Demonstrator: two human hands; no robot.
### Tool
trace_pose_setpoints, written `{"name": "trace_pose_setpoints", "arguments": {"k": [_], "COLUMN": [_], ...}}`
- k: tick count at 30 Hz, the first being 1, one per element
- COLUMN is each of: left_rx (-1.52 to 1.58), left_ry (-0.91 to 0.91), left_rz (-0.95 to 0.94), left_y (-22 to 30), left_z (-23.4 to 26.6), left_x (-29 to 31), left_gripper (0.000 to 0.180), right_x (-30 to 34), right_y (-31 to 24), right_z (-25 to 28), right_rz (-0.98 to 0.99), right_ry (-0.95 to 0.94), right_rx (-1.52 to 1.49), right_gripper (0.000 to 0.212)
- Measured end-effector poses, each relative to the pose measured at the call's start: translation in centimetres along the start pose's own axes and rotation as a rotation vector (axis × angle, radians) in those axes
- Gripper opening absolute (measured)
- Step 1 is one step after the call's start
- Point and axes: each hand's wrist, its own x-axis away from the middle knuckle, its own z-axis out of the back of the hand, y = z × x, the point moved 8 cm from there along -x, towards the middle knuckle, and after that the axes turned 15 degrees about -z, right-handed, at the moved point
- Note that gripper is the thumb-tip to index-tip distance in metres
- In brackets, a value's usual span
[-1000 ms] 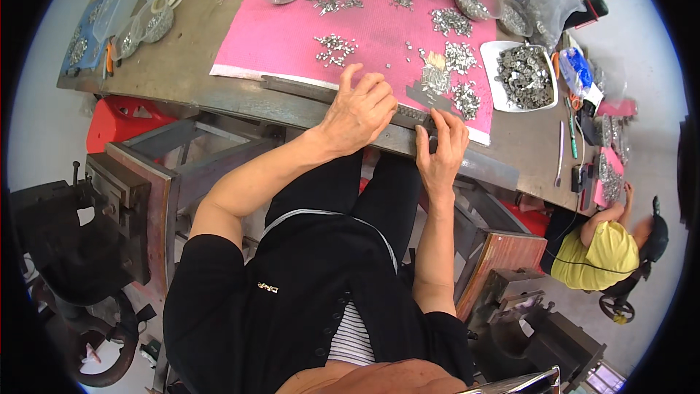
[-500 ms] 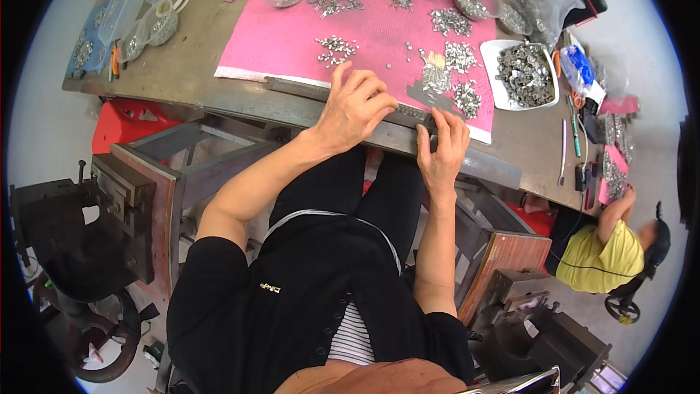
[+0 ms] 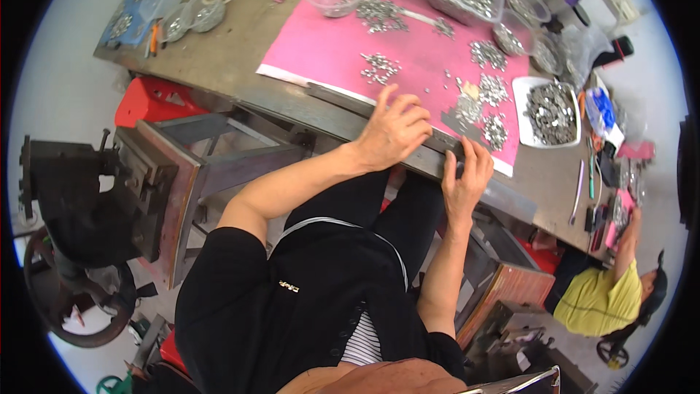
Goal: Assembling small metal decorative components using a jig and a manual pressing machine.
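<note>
A long dark metal bar [image 3: 339, 100] lies along the front edge of the bench, on the rim of a pink mat [image 3: 313, 44]. My left hand [image 3: 394, 130] is over this bar, its thumb and index finger drawn together near the bar's right part and its other fingers raised and bent. Whatever it pinches is too small or hidden. Just to the right, my right hand [image 3: 469, 176] grips a small dark block [image 3: 459, 168] between thumb and fingers at the bench edge. Beyond both hands, small silvery metal pieces [image 3: 468, 111] lie on a grey plate [image 3: 452, 122].
Loose piles of metal parts [image 3: 380, 68] are spread over the mat. A white tray [image 3: 519, 113] of dark parts stands at right, with clear tubs [image 3: 467, 11] behind. Pens [image 3: 577, 191] lie farther right, near a person in a yellow top [image 3: 598, 303]. Vices [image 3: 138, 182] flank the bench below.
The whole view has shifted, so bench and hands appear lower and farther right. Both hands keep nearly the same grip and place at the bar. The person at right has an arm stretched forward.
</note>
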Motion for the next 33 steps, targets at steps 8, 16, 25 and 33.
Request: {"name": "trace_pose_setpoints", "arguments": {"k": [8, 16, 25, 33], "left_rx": [-0.045, -0.013, 0.01, 0.075], "left_ry": [-0.023, 0.041, 0.09, 0.139], "left_rz": [0.008, 0.054, 0.119, 0.087], "left_y": [0.6, 0.0, -0.6, -0.5], "left_z": [-0.5, -0.4, 0.0, 0.5], "left_x": [-0.4, 0.1, 0.4, 1.1], "left_gripper": [0.011, 0.013, 0.012, 0.014], "right_x": [0.2, -0.3, -1.0, -0.7], "right_y": [0.0, -0.2, -2.8, -2.7], "right_z": [0.1, 0.1, -1.3, -1.8], "right_rz": [-0.006, -0.015, 0.042, 0.028], "right_ry": [0.004, 0.0, -0.048, -0.034], "right_rx": [0.019, -0.016, -0.106, -0.159], "right_gripper": [0.039, 0.04, 0.038, 0.031]}}
